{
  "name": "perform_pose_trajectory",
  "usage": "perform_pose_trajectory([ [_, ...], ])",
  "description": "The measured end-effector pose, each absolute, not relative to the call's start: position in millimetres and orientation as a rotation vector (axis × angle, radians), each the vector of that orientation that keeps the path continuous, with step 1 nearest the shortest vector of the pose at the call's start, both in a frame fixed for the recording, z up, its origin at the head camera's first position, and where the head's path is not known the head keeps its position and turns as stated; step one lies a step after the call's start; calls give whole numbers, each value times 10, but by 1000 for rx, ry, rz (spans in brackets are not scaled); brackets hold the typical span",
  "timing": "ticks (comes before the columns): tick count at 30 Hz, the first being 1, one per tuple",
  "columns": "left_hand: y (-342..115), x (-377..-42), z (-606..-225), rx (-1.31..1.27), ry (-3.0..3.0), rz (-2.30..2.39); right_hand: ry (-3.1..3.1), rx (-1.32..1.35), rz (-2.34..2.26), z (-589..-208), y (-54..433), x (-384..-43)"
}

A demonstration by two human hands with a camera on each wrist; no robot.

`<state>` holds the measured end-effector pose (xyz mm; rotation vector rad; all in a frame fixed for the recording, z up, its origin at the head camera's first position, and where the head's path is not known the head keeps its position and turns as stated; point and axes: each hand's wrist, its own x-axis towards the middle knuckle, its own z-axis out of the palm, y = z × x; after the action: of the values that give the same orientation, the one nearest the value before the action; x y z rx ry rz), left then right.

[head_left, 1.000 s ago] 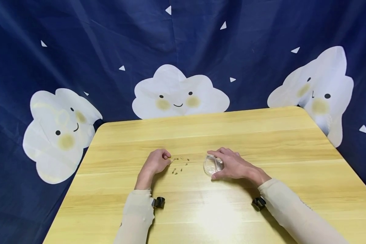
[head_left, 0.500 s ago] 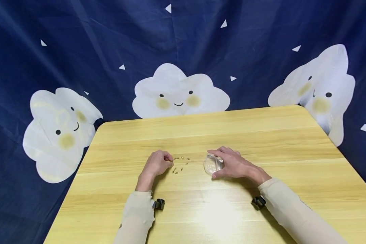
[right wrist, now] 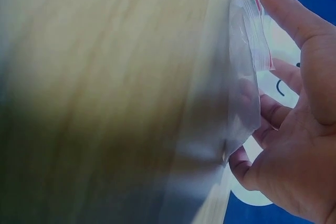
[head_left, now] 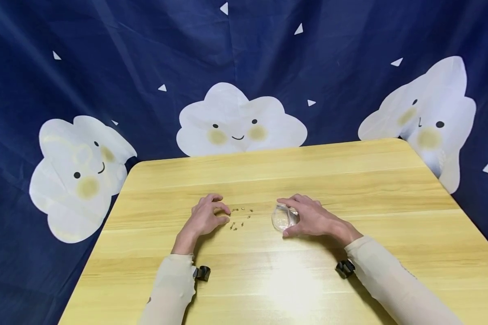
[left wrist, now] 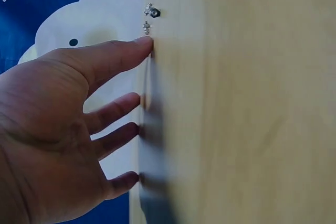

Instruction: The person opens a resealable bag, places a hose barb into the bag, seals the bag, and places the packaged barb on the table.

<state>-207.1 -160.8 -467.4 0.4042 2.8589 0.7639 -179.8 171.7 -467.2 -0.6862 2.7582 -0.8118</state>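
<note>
Fingers of left hand (head_left: 205, 217): spread, loosely bent, holding nothing, clear gap between thumb and forefinger. Right hand (head_left: 313, 219) grips 1 clear bag (head_left: 281, 219), thumb on near edge, forefinger on far edge.

Count: roughly 9–10 small metal bits (head_left: 242, 224), loose on the table (head_left: 317, 176) between the hands, in a rough ring just beside the left fingertips. Exact number not certain, some nearly overlap. Nearest bit sits at thumb and forefinger; can't tell if it's touched. Left wrist view gets about 4 clusters past the thumb, top one cut off by the frame; one bit has a dark nut-like end.

Also: 2 pale sleeves (head_left: 171, 280), both cut off at the bottom edge; 2 black gadgets (head_left: 203, 273), one per wrist; 1 blue curtain (head_left: 264, 58) behind, with 3 white clouds (head_left: 241, 108) and about 10 white triangles (head_left: 299, 30), 2 of those clipped at the left edge.

Left forefinger is hidden in its wrist view. Bag's far side is behind the right hand; contents unreadable. Its zip strip (right wrist: 256, 35) has a red line; any print is too blurred to read.
</note>
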Motion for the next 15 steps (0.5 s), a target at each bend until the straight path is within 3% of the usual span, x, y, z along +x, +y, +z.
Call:
perform_pose_trajectory([
  [15, -1582, -2075, -4680, 404, 2887, 725, 2765, -682, -826, -4673, 1708, -1802],
])
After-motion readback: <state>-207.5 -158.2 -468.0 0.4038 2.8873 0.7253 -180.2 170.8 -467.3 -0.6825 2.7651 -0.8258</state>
